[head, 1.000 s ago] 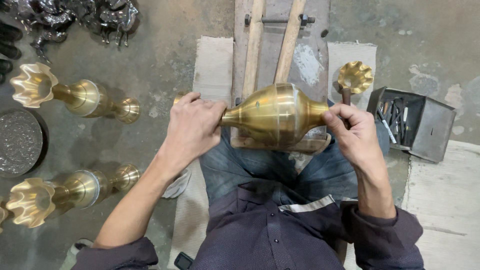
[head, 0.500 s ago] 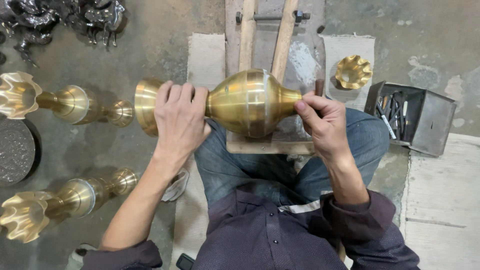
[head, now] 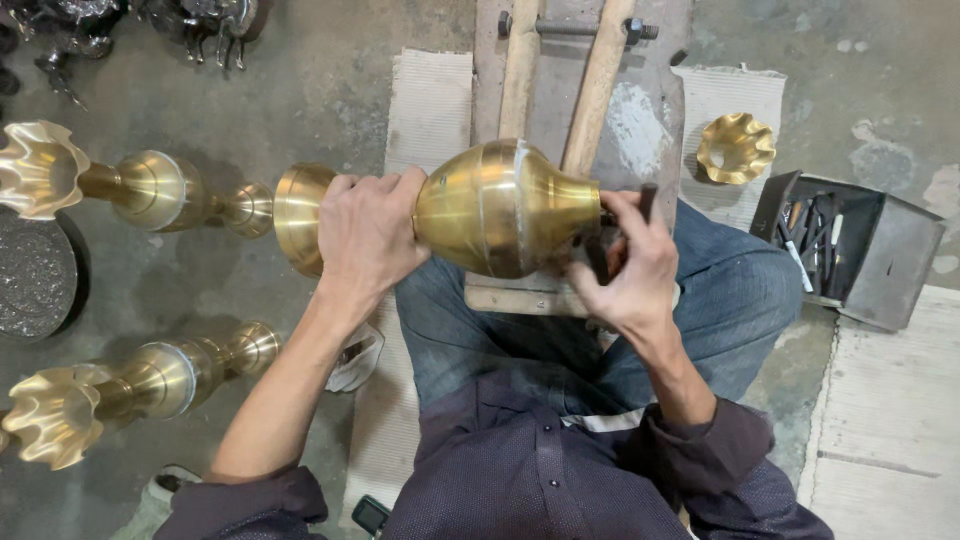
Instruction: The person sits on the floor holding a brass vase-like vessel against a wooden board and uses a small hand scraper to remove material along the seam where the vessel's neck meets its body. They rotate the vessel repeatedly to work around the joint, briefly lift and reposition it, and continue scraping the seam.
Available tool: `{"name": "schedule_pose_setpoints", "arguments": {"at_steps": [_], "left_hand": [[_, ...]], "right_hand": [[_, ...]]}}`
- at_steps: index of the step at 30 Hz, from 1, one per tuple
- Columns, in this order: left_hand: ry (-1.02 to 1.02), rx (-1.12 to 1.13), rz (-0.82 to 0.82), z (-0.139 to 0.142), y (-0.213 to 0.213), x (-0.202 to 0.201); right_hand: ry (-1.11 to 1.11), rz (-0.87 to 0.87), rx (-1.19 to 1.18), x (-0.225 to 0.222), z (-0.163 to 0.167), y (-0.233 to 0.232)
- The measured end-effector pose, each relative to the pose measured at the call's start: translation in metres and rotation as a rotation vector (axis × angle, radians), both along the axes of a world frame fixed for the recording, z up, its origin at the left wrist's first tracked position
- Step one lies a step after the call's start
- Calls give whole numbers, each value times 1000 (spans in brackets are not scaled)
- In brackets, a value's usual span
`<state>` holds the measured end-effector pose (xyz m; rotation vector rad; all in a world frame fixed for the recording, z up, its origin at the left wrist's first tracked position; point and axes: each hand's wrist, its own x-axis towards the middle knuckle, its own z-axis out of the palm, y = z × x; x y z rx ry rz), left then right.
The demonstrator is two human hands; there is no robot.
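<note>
Centrally, a brass vase (head: 500, 208) lies on its side across the person's lap, over a wooden frame (head: 560, 110) of two pale round bars on a grey board. Body: bulbous, brushed satin finish with fine turning lines and one bright seam line down the belly; tapers to a narrow collar on the right. Flared round foot at the left end, polished smoother than the body.

Left hand (head: 368, 235): fingers wrapped and clamped over the narrow waist between foot and belly, knuckles up. Right hand (head: 625, 268): fingers closed around the collar end, with a thin dark tool (head: 646, 203) pinched at the fingertips, touching the collar's mouth. What kind of tool it is cannot be told.

Lap: blue denim; dark speckled shirt below.

Left of the person, on the rough concrete floor (head: 330, 90): two finished brass vases, upper one (head: 130, 185) and lower one (head: 130, 385), both lying sideways, each with a scalloped, petal-like rim, a rounded belly and a ringed stem. A dark textured disc (head: 35, 275) lies between them at the frame edge.

Right side: a loose scalloped brass cup (head: 736, 148) on a worn cardboard sheet (head: 725, 95); just beside it an open grey metal box (head: 850, 250) holding slim tools.
</note>
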<state>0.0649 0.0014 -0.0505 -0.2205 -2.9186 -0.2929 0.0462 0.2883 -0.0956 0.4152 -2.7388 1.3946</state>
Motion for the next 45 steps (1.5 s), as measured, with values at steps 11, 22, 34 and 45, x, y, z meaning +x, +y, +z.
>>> {"name": "schedule_pose_setpoints", "arguments": {"at_steps": [11, 22, 34, 45], "left_hand": [[-26, -84, -63, 8, 21, 5], [-64, -180, -12, 18, 42, 15], [-79, -185, 33, 25, 54, 20], [-72, -236, 37, 29, 55, 27]], "right_hand": [[129, -65, 372, 9, 19, 7], [-241, -78, -556, 2, 29, 73], [-133, -39, -819, -2, 25, 49], [-166, -54, -714, 0, 35, 46]]}}
